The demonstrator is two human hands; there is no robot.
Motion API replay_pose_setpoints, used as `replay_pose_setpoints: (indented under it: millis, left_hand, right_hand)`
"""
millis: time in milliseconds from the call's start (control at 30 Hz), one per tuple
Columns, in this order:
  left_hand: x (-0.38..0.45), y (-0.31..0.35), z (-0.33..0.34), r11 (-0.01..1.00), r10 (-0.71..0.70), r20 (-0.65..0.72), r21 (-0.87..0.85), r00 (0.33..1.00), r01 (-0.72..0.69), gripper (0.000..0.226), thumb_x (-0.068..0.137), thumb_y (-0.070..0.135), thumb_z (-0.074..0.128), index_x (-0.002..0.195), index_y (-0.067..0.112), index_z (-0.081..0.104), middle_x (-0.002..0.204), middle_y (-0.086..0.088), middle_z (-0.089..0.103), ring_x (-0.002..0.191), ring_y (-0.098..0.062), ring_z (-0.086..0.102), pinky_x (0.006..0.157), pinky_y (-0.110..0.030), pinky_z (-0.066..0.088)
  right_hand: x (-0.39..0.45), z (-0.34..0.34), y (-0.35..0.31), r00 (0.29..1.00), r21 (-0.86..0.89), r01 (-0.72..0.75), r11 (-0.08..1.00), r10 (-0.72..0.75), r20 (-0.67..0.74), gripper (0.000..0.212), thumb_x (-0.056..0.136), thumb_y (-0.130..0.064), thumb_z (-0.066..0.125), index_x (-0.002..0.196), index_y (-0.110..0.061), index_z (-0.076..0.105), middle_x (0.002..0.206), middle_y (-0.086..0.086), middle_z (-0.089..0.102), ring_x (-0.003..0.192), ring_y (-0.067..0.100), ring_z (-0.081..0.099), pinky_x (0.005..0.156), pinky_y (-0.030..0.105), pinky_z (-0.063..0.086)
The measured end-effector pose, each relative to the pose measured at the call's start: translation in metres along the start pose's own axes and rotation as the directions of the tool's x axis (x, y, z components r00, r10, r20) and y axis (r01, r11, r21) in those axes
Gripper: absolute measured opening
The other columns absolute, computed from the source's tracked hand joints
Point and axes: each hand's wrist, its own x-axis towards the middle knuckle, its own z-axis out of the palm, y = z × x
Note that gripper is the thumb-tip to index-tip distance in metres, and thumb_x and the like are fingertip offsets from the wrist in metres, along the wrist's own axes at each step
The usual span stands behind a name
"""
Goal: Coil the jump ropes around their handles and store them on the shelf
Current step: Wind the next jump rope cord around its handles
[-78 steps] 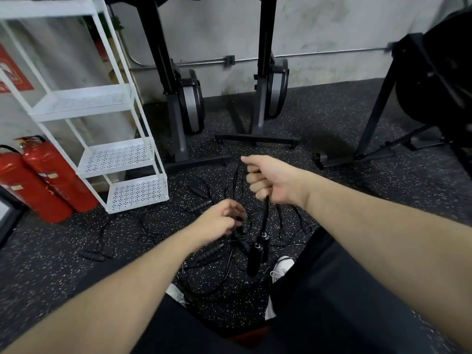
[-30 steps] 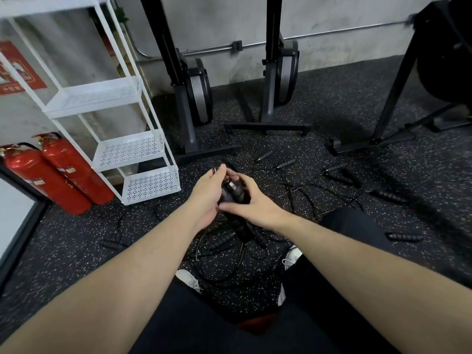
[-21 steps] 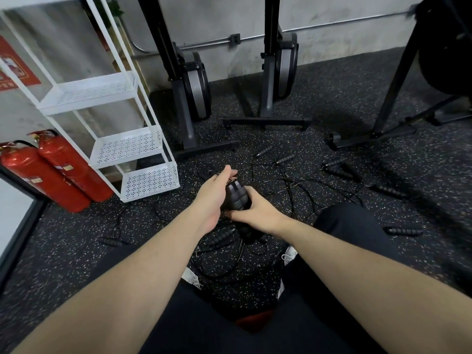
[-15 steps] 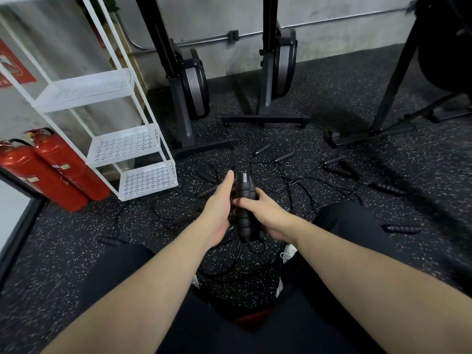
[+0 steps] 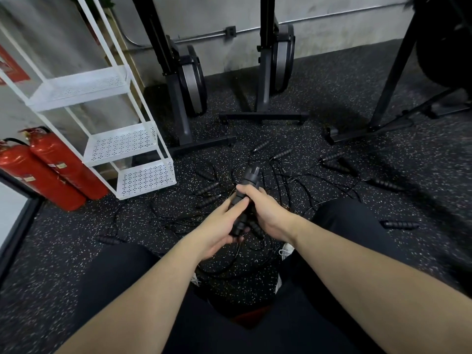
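Gym or fitness room. Black speckled rubber floor (image 5: 332, 83). Two rowing machines (image 5: 190, 80) stored upright against a bare concrete wall (image 5: 204, 14) with a metal conduit pipe (image 5: 332, 14) along it. Black equipment frame (image 5: 390, 80) at right. Jump ropes (image 5: 293, 180) with black foam handles strewn on floor. White perforated-metal shelf rack (image 5: 122, 141) at left, two red fire extinguishers (image 5: 51, 169) beside it.

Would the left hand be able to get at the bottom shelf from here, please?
Probably, after freeing itself: the left hand holds the jump rope handles, but bare floor lies between it and the bottom shelf.
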Motion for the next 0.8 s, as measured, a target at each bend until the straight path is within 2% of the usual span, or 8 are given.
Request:
replay_pose_setpoints:
  millis: [133,267,367,433,467,567,667,800]
  left_hand:
    - [0.0,-0.001,-0.014,0.999,0.032,-0.012,0.002,0.999,-0.032,0.022,0.099,0.042,0.064,0.121,0.044,0.066,0.099,-0.006,0.071,0.077,-0.018,0.059,0.059,-0.029,0.043]
    - [-0.001,0.005,-0.027,0.999,0.052,-0.038,0.002,0.998,-0.052,0.025,0.095,0.043,0.068,0.12,0.042,0.068,0.093,-0.005,0.071,0.066,-0.015,0.056,0.05,-0.025,0.036]
    - [-0.007,0.009,-0.038,1.0,0.024,0.003,0.008,1.0,-0.024,0.033,0.094,0.043,0.067,0.126,0.033,0.065,0.09,-0.008,0.068,0.062,-0.016,0.055,0.046,-0.024,0.03]
    - [-0.011,0.009,-0.043,1.0,0.016,0.054,0.022,0.998,-0.017,0.036,0.093,0.044,0.067,0.126,0.029,0.065,0.093,-0.011,0.069,0.063,-0.018,0.054,0.047,-0.024,0.029]
    - [-0.013,0.008,-0.043,1.0,0.013,0.082,0.004,0.997,-0.013,0.04,0.091,0.043,0.067,0.128,0.027,0.063,0.095,-0.012,0.07,0.063,-0.019,0.054,0.048,-0.025,0.031]
    - [-0.015,0.006,-0.043,0.996,0.002,0.129,-0.092,0.992,0.01,0.049,0.091,0.037,0.065,0.136,0.019,0.057,0.102,-0.018,0.071,0.064,-0.022,0.055,0.051,-0.027,0.036]
    - [-0.016,0.004,-0.042,0.989,-0.004,0.16,-0.147,0.987,0.028,0.05,0.093,0.034,0.062,0.14,0.017,0.054,0.106,-0.021,0.07,0.065,-0.024,0.055,0.052,-0.028,0.038]
    - [-0.015,0.001,-0.038,0.974,0.011,0.137,-0.225,0.99,0.021,0.048,0.092,0.034,0.062,0.136,0.018,0.057,0.102,-0.019,0.07,0.064,-0.023,0.054,0.051,-0.028,0.038]
  right_hand:
    - [-0.005,-0.01,-0.005,0.999,-0.237,0.004,0.972,0.007,0.044,0.08,0.072,-0.078,0.066,0.136,-0.03,0.054,0.124,-0.005,0.067,0.117,0.016,0.06,0.112,0.042,0.039]
    - [-0.008,-0.026,-0.015,0.979,-0.481,0.065,0.875,-0.148,-0.137,0.063,0.088,-0.08,0.046,0.102,-0.023,0.068,0.09,-0.009,0.069,0.081,0.008,0.061,0.081,0.033,0.046]
    - [-0.003,-0.036,-0.018,0.852,-0.54,0.221,0.812,-0.43,-0.299,0.039,0.097,-0.06,0.052,0.093,-0.022,0.056,0.083,-0.007,0.059,0.076,0.013,0.054,0.068,0.033,0.043]
    - [0.004,-0.045,-0.022,0.706,-0.655,0.29,0.697,-0.618,-0.345,0.027,0.095,-0.049,0.061,0.106,-0.024,0.055,0.1,-0.006,0.06,0.092,0.016,0.056,0.081,0.036,0.047]
    - [0.006,-0.047,-0.024,0.678,-0.7,0.294,0.651,-0.658,-0.328,0.031,0.095,-0.048,0.06,0.116,-0.025,0.056,0.112,-0.004,0.06,0.105,0.017,0.055,0.091,0.037,0.046]
    - [0.006,-0.048,-0.024,0.784,-0.744,0.258,0.617,-0.584,-0.212,0.041,0.103,-0.052,0.044,0.131,-0.027,0.059,0.133,-0.005,0.061,0.127,0.019,0.051,0.106,0.041,0.039]
    - [-0.005,-0.042,-0.024,0.935,-0.617,0.172,0.768,-0.325,-0.144,0.052,0.108,-0.053,0.031,0.137,-0.019,0.057,0.123,-0.011,0.056,0.122,0.012,0.049,0.099,0.028,0.032]
    - [-0.002,-0.039,-0.019,0.961,-0.571,0.163,0.805,-0.26,-0.092,0.04,0.109,-0.049,0.032,0.118,-0.026,0.064,0.107,-0.004,0.068,0.109,0.021,0.062,0.092,0.035,0.041]
